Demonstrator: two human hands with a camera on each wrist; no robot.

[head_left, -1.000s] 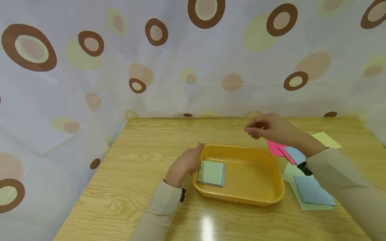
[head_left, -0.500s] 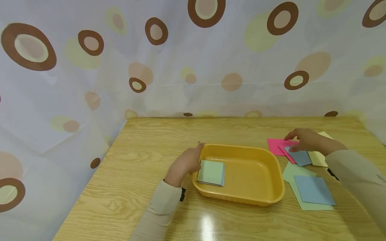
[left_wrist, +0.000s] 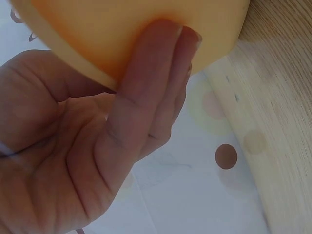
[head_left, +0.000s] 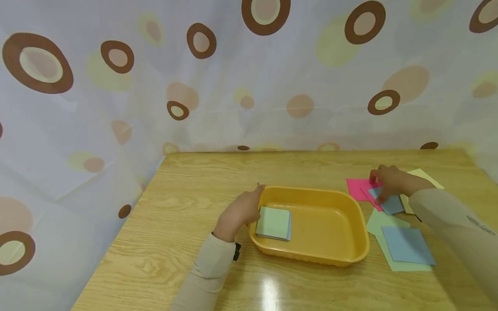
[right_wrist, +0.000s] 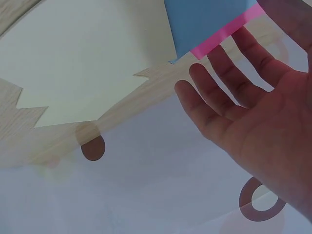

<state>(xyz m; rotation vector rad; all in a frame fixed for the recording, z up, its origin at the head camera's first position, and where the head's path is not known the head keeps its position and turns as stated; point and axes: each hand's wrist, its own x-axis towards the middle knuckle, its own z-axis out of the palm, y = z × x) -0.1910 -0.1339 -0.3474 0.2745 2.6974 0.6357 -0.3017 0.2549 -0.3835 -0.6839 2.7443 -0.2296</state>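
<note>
My left hand [head_left: 239, 214] grips the left rim of a yellow plastic tray [head_left: 323, 235]. In the left wrist view its straight fingers [left_wrist: 141, 92] lie along the tray's outer wall, with the thumb over the rim. Inside the tray, at the left end, a light green paper square [head_left: 273, 221] tops a small stack with blue showing beneath. My right hand [head_left: 393, 180] reaches down over a blue paper square [head_left: 394, 205] and pink paper [head_left: 355, 189]. Seen from the right wrist, its fingers are spread at the pink edge under the blue sheet [right_wrist: 207, 22]; no grip shows.
Pale yellow sheets [head_left: 424, 176] lie beyond the right forearm. Light green papers [head_left: 408, 264] and another blue square [head_left: 408, 245] overlap right of the tray. A wooden table [head_left: 167, 242] carries everything, with a patterned cloth [head_left: 272, 69] hanging behind and at left.
My right hand has come from above the tray's far right corner, right and down to the blue and pink papers, its thumb now lower on the blue one. The left hand stays put.
</note>
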